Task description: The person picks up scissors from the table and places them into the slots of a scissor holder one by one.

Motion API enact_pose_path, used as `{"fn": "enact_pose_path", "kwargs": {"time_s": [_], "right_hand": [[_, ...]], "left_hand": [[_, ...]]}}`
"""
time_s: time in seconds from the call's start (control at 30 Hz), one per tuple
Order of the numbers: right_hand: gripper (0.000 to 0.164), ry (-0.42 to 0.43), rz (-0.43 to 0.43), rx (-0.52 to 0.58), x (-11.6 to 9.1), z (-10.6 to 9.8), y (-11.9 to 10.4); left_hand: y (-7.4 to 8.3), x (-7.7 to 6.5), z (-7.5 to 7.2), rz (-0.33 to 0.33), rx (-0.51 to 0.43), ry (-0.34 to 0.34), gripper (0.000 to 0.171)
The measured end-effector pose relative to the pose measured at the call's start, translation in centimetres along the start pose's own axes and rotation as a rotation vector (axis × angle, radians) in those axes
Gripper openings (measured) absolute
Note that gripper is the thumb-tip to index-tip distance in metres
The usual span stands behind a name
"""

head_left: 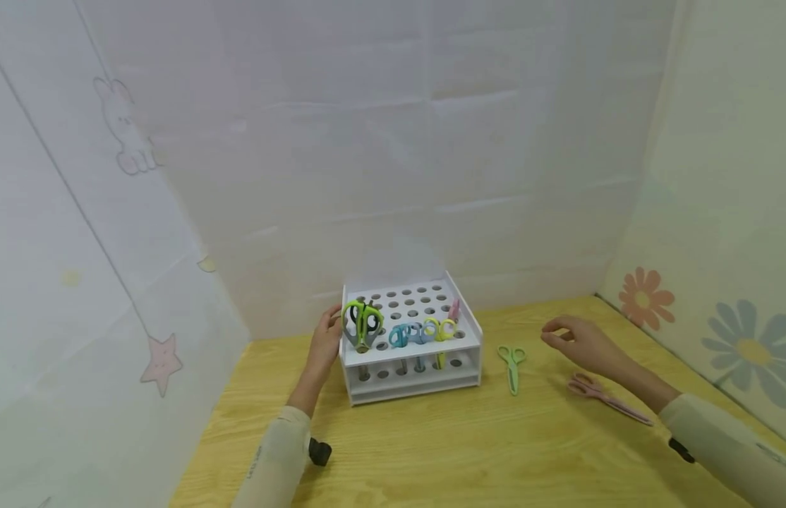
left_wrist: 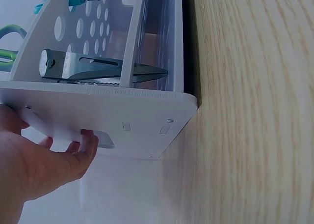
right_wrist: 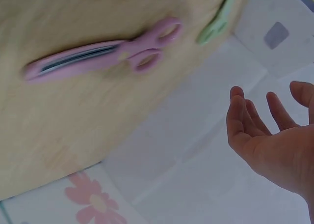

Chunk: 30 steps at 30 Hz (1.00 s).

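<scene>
A white two-tier rack with round holes stands on the wooden table. My left hand holds its left side panel; in the left wrist view, bent fingertips sit at the cutout. Lime-green and dark scissors stand in the rack's front left corner, alongside teal scissors, blue scissors, yellow scissors and something pink. Over the table's right part hovers my right hand, fingers loosely bent and holding nothing. Below it lie pink scissors; light green scissors lie between it and the rack.
White sheeting rises behind the table and on both sides. Flower prints mark the right sheet, close to the table's right edge. A small black object sits at my left sleeve.
</scene>
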State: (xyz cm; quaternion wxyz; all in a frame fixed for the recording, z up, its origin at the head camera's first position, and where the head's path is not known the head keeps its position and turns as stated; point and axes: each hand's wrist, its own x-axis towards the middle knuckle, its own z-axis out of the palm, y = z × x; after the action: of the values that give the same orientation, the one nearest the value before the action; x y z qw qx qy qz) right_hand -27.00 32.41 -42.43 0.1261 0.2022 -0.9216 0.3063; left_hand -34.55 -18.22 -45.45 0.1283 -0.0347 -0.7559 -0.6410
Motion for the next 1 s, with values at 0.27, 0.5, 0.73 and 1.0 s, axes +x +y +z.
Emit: {"fn": "enact_pose_path", "kwargs": {"time_s": [0.27,0.5,0.73,1.0], "right_hand": [[0.040,-0.174,0.017,-0.101,-3.1,-0.4,3.2],[0.051,-0.189,-0.021,-0.281,-4.7,1.0,5.9],[0.059,-0.170,-0.039,-0.313,-5.3,1.9,6.7],[0.048,-0.171,-0.001,-0.315,-5.5,1.9,6.5]], "left_hand": [[0.2,0.0,-0.1,-0.008,-0.009,-0.012,0.054],[0.2,-0.2,-0.1,-0.008,-0.005,-0.013,0.052],[0.0,0.0,-0.3,-0.012,-0.013,-0.007,0.052],[0.1,-0.1,-0.1,0.010,-0.012,-0.001,0.051]]}}
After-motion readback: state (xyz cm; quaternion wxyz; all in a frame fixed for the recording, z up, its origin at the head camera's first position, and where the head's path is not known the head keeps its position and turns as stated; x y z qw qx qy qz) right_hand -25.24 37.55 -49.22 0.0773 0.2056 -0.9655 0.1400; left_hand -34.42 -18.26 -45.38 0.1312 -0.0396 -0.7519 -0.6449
